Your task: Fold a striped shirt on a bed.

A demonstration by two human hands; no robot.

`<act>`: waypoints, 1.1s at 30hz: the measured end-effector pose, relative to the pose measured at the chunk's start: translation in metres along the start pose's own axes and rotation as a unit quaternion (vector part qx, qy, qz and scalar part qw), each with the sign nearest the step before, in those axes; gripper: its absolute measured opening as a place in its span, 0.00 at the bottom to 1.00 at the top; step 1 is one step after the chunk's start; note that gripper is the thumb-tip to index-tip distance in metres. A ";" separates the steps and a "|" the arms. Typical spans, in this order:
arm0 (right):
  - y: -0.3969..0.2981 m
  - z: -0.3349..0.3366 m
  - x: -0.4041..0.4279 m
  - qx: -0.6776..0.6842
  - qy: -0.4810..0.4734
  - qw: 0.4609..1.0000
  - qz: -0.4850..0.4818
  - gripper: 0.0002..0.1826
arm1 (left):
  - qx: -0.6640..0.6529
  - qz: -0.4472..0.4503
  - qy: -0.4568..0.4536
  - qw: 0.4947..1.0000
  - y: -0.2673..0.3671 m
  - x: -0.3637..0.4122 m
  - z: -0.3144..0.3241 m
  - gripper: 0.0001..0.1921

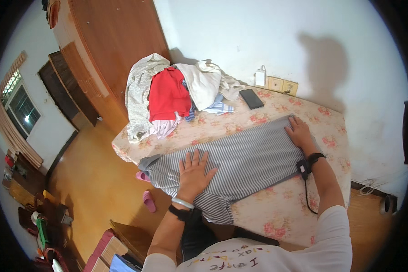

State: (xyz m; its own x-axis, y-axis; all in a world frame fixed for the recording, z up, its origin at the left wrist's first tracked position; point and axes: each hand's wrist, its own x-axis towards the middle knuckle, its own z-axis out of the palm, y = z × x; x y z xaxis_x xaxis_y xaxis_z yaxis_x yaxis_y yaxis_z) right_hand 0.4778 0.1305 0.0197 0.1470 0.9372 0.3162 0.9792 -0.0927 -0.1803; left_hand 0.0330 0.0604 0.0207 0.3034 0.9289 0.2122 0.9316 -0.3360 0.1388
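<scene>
A grey-and-white striped shirt [248, 153] lies folded lengthwise across the table. Its dark grey collar [150, 161] is at the left end, and a striped sleeve [214, 209] droops over the near edge. My left hand [195, 176] rests flat on the cloth near the collar, fingers spread. At the far right end, my right hand [298, 133] presses on the shirt's hem, its fingertips by the upper corner. Neither hand grips the fabric. Under the shirt is a table covered with a floral cloth [275, 224].
A heap of clothes with a red garment [168, 93] and a white one [204, 85] lies at the back left. Near the wall sits a black smartphone [251, 99], beside a white charger [260, 77] in a socket. Pink slippers [149, 201] are on the floor. A cable [309, 200] hangs from my right wrist.
</scene>
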 end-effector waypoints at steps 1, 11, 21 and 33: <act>0.000 0.001 -0.001 0.000 0.010 1.000 -0.004 0.34 | -0.007 0.005 0.014 1.000 -0.002 -0.001 0.002 0.38; 0.000 0.008 0.002 -0.005 0.006 1.000 -0.010 0.32 | -0.043 -0.007 0.032 0.999 -0.006 -0.007 -0.001 0.39; -0.176 -0.028 -0.056 -0.023 -0.178 0.947 -0.267 0.29 | -0.053 -0.011 0.038 0.998 -0.011 -0.008 0.002 0.38; -0.074 0.011 0.006 -0.010 -0.136 0.990 -0.018 0.36 | -0.042 -0.009 0.022 0.999 -0.009 -0.003 0.003 0.38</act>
State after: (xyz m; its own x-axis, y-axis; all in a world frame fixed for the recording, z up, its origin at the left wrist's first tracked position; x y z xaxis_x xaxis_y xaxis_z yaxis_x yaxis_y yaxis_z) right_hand 0.4047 0.1463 0.0247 0.0709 0.9958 0.0581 0.9862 -0.0613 -0.1537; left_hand 0.0242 0.0605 0.0163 0.2767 0.9277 0.2507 0.9159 -0.3336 0.2233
